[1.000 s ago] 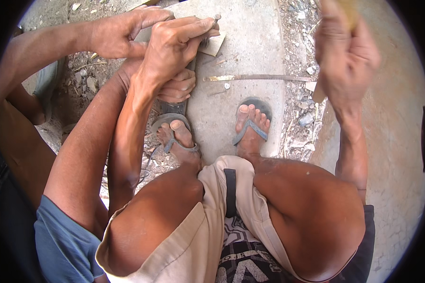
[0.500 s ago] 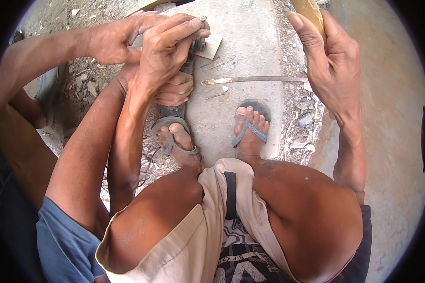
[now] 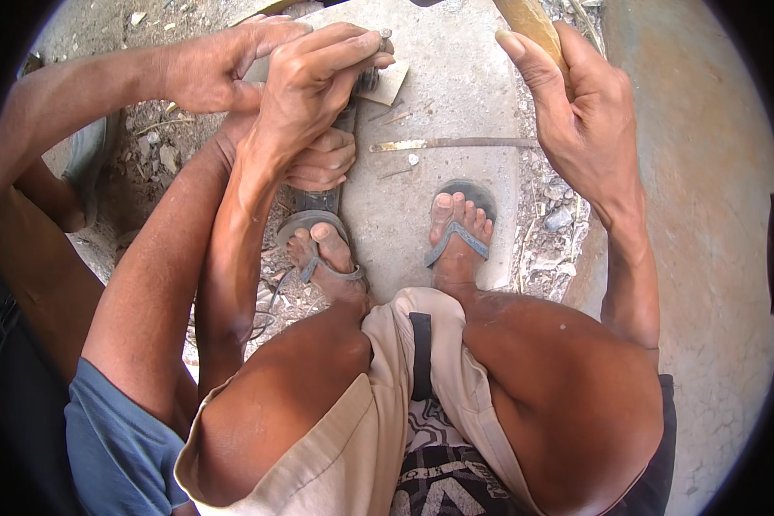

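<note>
My left hand [image 3: 310,90] is closed at the upper middle, with a metal pin with a small round head [image 3: 385,36] standing up from its fingertips. Beneath it a dark metal piece with ridges [image 3: 367,82] shows in part. My right hand [image 3: 586,120], raised at the upper right, grips a yellowish-brown piece of wood [image 3: 533,27], whose far end leaves the frame. Close by on the left, a co-worker's hand [image 3: 219,69] reaches toward my left wrist. The co-worker's other hand [image 3: 322,162] is closed below my left hand, around something dark and mostly hidden.
Between my sandalled feet and beyond them stretches a pale concrete slab [image 3: 439,103]. A flat, narrow metal strip [image 3: 456,144] lies across it, near a small pale square plate [image 3: 391,84]. Gravel and debris [image 3: 555,232] border the slab. A thin cable [image 3: 271,314] runs beside my left foot.
My right hand and the wood have shifted left toward my left hand. My left hand and the pin have moved slightly right. The co-worker's hands stay nearly in place.
</note>
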The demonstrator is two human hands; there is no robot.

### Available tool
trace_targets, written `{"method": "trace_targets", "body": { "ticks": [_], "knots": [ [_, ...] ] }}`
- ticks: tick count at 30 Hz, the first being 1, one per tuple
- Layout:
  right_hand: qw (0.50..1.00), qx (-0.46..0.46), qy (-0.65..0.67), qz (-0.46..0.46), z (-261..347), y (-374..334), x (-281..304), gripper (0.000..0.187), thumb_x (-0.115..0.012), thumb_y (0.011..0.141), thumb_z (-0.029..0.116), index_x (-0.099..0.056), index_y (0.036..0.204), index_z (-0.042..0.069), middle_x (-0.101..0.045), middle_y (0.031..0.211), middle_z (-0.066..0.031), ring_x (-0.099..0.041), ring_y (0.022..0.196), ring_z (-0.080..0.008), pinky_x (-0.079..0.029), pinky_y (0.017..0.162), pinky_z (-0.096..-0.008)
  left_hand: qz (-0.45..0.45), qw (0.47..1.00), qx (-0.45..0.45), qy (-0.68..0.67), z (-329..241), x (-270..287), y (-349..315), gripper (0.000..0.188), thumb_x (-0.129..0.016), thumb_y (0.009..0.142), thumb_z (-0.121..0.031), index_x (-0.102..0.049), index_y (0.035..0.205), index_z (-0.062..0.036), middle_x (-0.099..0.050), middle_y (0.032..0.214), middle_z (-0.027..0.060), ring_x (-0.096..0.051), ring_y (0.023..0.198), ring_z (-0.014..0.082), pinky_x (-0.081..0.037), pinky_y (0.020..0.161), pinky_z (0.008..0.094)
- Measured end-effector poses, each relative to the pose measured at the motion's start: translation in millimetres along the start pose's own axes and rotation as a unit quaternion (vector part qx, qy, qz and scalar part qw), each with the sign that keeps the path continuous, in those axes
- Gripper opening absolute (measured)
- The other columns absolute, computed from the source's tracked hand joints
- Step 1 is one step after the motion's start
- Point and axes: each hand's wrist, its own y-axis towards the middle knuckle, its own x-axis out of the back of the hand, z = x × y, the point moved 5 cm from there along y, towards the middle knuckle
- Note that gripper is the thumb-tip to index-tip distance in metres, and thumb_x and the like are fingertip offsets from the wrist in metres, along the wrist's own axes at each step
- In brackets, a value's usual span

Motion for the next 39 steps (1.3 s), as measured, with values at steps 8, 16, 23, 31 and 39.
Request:
{"method": "trace_targets", "body": {
  "ticks": [8, 16, 23, 31, 39],
  "knots": [
    [0.999, 0.011, -0.017, 0.028, -2.1, 0.4, -3.9, 0.027, -0.065, 0.107, 0.028, -0.074, 0.101, 0.002, -0.051, 0.063, 0.0028, -0.043, 0.055, -0.0055, -0.031, 0.048, -0.0282, 0.003, 1.000, 0.003, -0.002, -0.3, -1.8, -1.3, 0.016, -0.068, 0.092, 0.008, -0.076, 0.105, 0.0027, -0.077, 0.097, 0.0117, -0.078, 0.087, 0.0239, -0.063, 0.073, 0.0315],
    [0.999, 0.030, -0.034, 0.022, 2.0, 3.0, -3.4, 0.025, -0.065, 0.106, 0.025, -0.073, 0.102, 0.002, -0.052, 0.060, 0.0005, -0.044, 0.052, -0.0065, -0.032, 0.047, -0.0293, 0.006, 1.000, -0.005, 0.014, -3.8, -4.5, 3.8, 0.016, -0.070, 0.092, 0.006, -0.076, 0.105, 0.0017, -0.078, 0.098, 0.0127, -0.078, 0.088, 0.0247, -0.063, 0.072, 0.0313],
    [0.996, 0.061, -0.042, 0.057, 21.7, 19.3, 6.2, 0.023, -0.062, 0.107, 0.017, -0.065, 0.094, -0.002, -0.056, 0.062, 0.0010, -0.048, 0.051, -0.0075, -0.036, 0.045, -0.0286, 0.005, 0.999, 0.036, 0.029, 4.0, -4.4, -11.8, 0.018, -0.072, 0.091, 0.003, -0.078, 0.107, -0.0011, -0.080, 0.095, 0.0145, -0.079, 0.083, 0.0257, -0.063, 0.073, 0.0330],
    [0.990, 0.069, -0.100, 0.072, -2.9, 8.3, -11.5, 0.023, -0.064, 0.107, 0.024, -0.071, 0.099, 0.003, -0.054, 0.057, 0.0002, -0.042, 0.046, -0.0077, -0.034, 0.043, -0.0303, 0.006, 0.999, 0.042, 0.022, 1.7, -7.2, -4.4, 0.018, -0.072, 0.091, 0.003, -0.079, 0.107, -0.0011, -0.080, 0.094, 0.0139, -0.079, 0.082, 0.0242, -0.062, 0.071, 0.0327],
    [0.982, 0.070, 0.100, -0.144, 24.2, 25.3, 17.6, 0.025, -0.060, 0.108, 0.017, -0.067, 0.094, -0.002, -0.058, 0.063, 0.0001, -0.050, 0.053, -0.0077, -0.039, 0.047, -0.0284, -0.003, 0.999, 0.041, 0.019, -2.7, -6.1, -1.8, 0.018, -0.072, 0.091, 0.003, -0.079, 0.106, -0.0026, -0.080, 0.092, 0.0127, -0.078, 0.078, 0.0242, -0.061, 0.068, 0.0324]
  ]
}}
